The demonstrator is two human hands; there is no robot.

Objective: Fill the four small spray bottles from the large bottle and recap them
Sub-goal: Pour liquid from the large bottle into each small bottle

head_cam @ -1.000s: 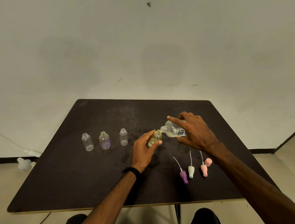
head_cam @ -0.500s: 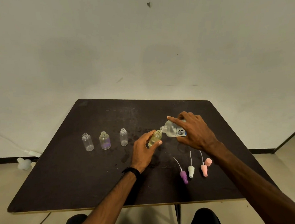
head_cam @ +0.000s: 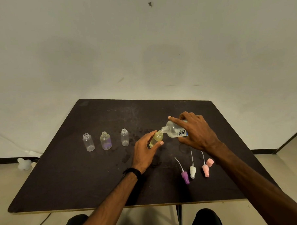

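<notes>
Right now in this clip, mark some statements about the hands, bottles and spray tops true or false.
1. The right hand tilts the large bottle toward the yellow small bottle. True.
2. The left hand rests flat on the table. False: it grips the yellow small bottle.
3. Three uncapped small bottles stand in a row left of the hands. True.
4. Every spray top is screwed on. False: the purple top, white top and pink top lie loose on the table.
</notes>
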